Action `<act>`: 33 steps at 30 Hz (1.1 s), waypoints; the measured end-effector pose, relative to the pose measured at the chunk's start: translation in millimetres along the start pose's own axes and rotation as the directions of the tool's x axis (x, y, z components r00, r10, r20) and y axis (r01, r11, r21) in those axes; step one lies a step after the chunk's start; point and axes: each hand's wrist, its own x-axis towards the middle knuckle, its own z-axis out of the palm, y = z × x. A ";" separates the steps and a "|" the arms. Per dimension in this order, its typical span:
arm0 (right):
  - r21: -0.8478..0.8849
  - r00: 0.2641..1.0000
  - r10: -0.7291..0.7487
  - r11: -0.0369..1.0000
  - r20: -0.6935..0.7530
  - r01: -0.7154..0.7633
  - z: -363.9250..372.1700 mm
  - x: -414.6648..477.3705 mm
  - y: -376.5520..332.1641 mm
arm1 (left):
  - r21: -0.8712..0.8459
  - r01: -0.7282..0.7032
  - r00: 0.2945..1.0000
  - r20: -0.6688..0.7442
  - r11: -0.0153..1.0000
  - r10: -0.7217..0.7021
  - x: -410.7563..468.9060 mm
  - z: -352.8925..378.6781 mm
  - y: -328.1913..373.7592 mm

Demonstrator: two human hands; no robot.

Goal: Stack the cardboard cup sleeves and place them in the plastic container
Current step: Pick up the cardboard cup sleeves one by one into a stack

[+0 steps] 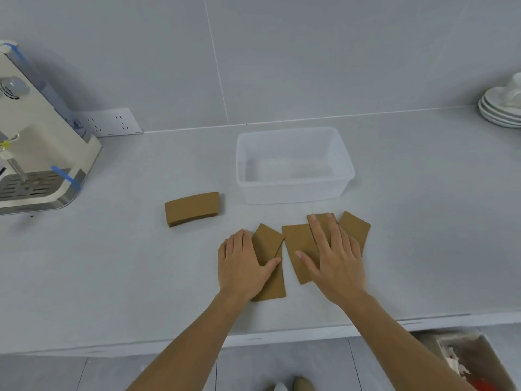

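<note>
Pale grey countertop (112, 263) carries everything; clear plastic container (293, 165) at centre, toward far side; single brown sleeve (192, 208) lying flat left of it; fanned sleeves (298, 249) near front edge; cream coffee machine (36, 153) far left; stacked white saucers (499, 108) far right.

Nothing here is showing any text I can read. The coffee machine (36, 142) is carrying no brand or label that I can make out, the brown cup sleeves (191, 208) are lying plain and unprinted, and the plastic container (293, 165) is bearing no lettering. The wall socket plate (112, 122) is showing only its slots.
</note>
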 end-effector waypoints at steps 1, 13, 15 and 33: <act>0.005 1.000 0.006 1.000 0.014 -0.006 0.5 -1.0 -0.6 | -0.002 0.000 1.000 -0.002 1.000 0.000 0.3 0.2 0.4; 0.038 0.990 0.040 0.998 0.136 -0.045 -0.5 -4.5 -11.8 | -0.228 0.079 0.990 -0.099 0.970 -0.104 0.5 -6.9 3.2; 0.045 0.988 0.030 0.998 0.153 -0.037 2.3 -3.8 -14.9 | -0.311 0.135 0.983 -0.074 0.941 -0.165 -1.1 -15.5 3.5; 0.128 0.945 0.046 0.987 0.325 -0.093 0.6 -8.3 -64.3 | -0.703 0.299 0.891 -0.036 0.645 -0.453 -8.9 -32.3 -30.1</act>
